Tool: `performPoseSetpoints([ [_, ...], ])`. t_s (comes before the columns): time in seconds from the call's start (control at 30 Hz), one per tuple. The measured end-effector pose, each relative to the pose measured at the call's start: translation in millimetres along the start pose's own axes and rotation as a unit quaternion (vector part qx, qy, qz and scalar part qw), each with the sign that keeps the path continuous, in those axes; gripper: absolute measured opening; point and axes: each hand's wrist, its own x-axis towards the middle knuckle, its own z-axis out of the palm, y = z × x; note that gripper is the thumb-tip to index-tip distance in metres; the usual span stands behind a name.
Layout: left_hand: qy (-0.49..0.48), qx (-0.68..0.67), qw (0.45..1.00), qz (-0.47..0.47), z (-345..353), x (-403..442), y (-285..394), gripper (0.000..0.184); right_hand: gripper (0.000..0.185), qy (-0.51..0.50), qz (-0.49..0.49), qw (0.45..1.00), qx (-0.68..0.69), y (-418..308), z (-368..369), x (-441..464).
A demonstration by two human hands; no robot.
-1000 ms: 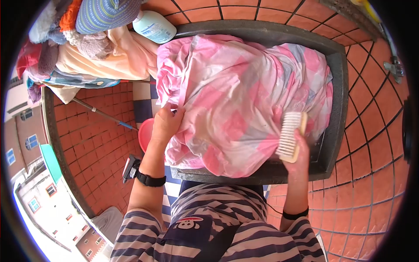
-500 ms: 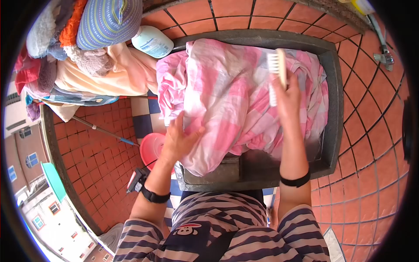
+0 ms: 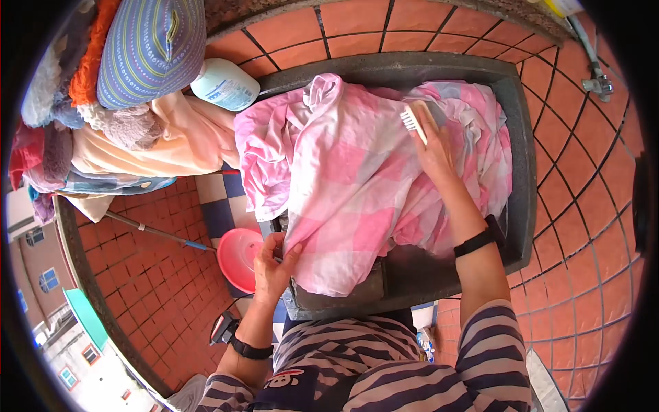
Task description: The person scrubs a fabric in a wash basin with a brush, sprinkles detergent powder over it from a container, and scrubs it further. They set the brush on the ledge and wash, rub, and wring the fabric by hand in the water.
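Observation:
A pink, white and grey checked cloth (image 3: 350,185), wet-looking and rumpled, lies heaped in a dark stone sink (image 3: 525,172). My left hand (image 3: 273,271) is closed at the cloth's near left edge, thumb and fingers pinching the fabric. In my right hand (image 3: 437,152) is a pale scrubbing brush (image 3: 417,122) with white bristles. The brush is over the right part of the cloth, bristles facing left; I cannot tell whether they touch it.
Left of the sink, a detergent bottle (image 3: 225,85) stands beside piled laundry (image 3: 158,137) and a striped cushion (image 3: 152,55). A pink basin (image 3: 238,257) sits on the floor below. A tap (image 3: 598,86) is on the tiled wall at right.
My left hand has gone from resting spread on the cloth to gripping its edge nearer my body. The brush has shifted slightly left and tilted. The cloth's left part has been pulled into new folds.

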Motion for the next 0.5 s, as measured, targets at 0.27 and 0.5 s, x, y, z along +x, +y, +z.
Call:
performPoseSetpoints([
  [0.27,0.041,-0.051,0.996,0.054,-21,-10,-11,0.010,0.075,-0.084,-0.247,0.965,-0.025,-55,14,-38],
  [0.5,0.146,-0.239,0.958,0.060,-49,34,30,0.008,0.064,0.057,0.030,0.996,-0.065,73,-56,-24],
])
